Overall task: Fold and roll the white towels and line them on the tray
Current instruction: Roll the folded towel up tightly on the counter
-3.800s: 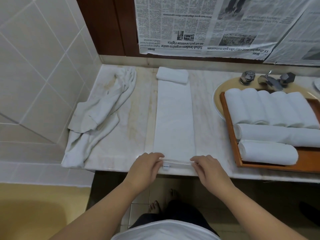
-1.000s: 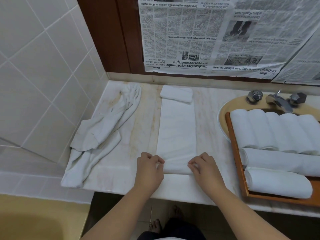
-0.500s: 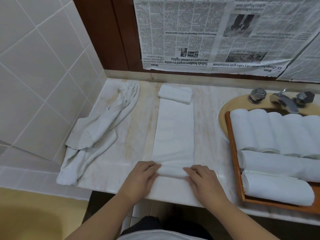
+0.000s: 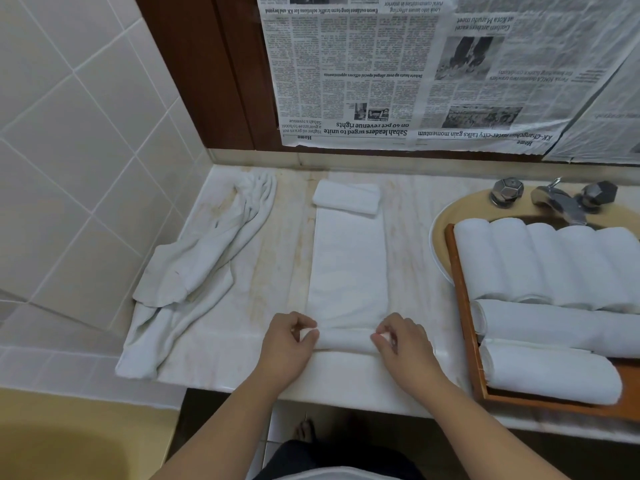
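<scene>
At left of frame, crumpled towels (image 4: 194,271) heaped on the marble counter (image 4: 277,258). Centre, long folded towel (image 4: 347,268), near end rolled. Left hand (image 4: 285,344) pinching the roll's left end, right hand (image 4: 403,342) pinching its right end, fingers curled. Far right, wooden tray (image 4: 465,306) lined with rolled towels (image 4: 547,261).

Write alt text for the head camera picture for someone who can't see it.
Two hands, left hand and right hand, grip the rolled near end of a long folded white towel on a marble counter. A wooden tray of rolled towels sits right; crumpled towels lie left.
</scene>
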Available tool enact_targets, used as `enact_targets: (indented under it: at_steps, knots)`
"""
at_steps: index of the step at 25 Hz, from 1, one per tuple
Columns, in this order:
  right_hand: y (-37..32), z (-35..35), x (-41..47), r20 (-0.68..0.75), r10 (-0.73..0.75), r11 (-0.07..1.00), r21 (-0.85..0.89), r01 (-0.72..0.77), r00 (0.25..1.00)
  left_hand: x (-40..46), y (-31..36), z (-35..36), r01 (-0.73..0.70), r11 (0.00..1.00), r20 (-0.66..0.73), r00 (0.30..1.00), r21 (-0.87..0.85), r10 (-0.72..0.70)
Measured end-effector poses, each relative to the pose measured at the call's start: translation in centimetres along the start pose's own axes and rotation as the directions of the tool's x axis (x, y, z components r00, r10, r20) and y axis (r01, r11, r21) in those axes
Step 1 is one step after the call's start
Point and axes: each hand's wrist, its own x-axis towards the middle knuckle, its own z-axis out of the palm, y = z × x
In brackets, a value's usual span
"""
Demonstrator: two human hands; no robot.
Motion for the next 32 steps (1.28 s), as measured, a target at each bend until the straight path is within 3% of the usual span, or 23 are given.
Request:
enact_targets:
  at_steps: [2, 3, 6, 7, 9, 11, 14, 17, 21, 24, 27, 29, 32]
  knots:
    - [0.4, 0.2, -0.1, -0.085, -0.061, 0.998, -0.028, 0.059, 0.995, 0.2, -0.2, 0.0, -0.124, 0.983, -0.014, 0.992, 0.136, 0.128]
    - [0.9, 0.5, -0.1, -0.115, -0.162, 0.981, -0.123, 0.148, 0.98, 0.3, -0.7, 0.2, -0.239, 0.938, -0.022, 0.967, 0.252, 0.253]
    - [2.0, 1.4, -1.0, -0.061, -0.43, 0.825, -0.431, 0.365, 0.901, 0.1, -2.9, 0.3, -0.554, 0.629, 0.1, 0.788, 0.545, 0.608]
    - [2.1, 1.6, -1.6, -0.056, -0.44, 0.814, -0.446, 0.372, 0.896, 0.0, -3.5, 0.2, -0.602, 0.553, 0.149, 0.743, 0.577, 0.653]
    - [2.3, 1.8, -2.6, -0.098, -0.434, 0.829, -0.431, 0.355, 0.895, -0.1, -4.5, -0.3, -0.632, 0.505, 0.188, 0.714, 0.587, 0.674]
    - [2.3, 1.6, -3.1, -0.104, -0.419, 0.837, -0.428, 0.34, 0.902, 0.0, -4.7, -0.5, -0.628, 0.558, 0.183, 0.737, 0.543, 0.651]
    - [1.9, 1.3, -2.6, -0.069, -0.359, 0.865, -0.399, 0.304, 0.931, -0.1, -3.9, -0.8, -0.553, 0.714, 0.177, 0.827, 0.431, 0.534]
    - [1.2, 0.5, -2.0, 0.027, -0.213, 0.928, -0.307, 0.211, 0.977, -0.1, -3.2, -1.1, -0.474, 0.812, 0.197, 0.88, 0.341, 0.431]
    - [0.3, -0.7, -1.0, 0.169, -0.06, 0.981, -0.172, 0.089, 0.984, 0.4, -1.8, -1.2, -0.323, 0.919, 0.213, 0.937, 0.226, 0.277]
    - [-0.2, -1.2, -0.1, 0.146, 0.025, 0.999, 0.036, -0.031, 0.989, 1.0, -0.7, -1.1, -0.162, 0.975, 0.205, 0.97, 0.151, 0.13]
    - [-0.2, -0.9, 0.7, 0.086, 0.06, 0.995, 0.077, -0.067, 0.994, 1.9, 0.0, -0.8, -0.074, 0.988, 0.208, 0.977, 0.132, 0.046]
    - [0.0, -0.5, 0.8, -0.018, 0.017, 1.0, 0.02, -0.017, 1.0, 1.9, 0.1, -0.3, -0.12, 0.976, 0.153, 0.984, 0.18, 0.093]
    - [1.8, 0.9, 0.2, -0.154, -0.312, 0.925, -0.273, 0.263, 0.937, 1.5, -0.4, 0.4, -0.372, 0.851, 0.027, 0.92, 0.372, 0.39]
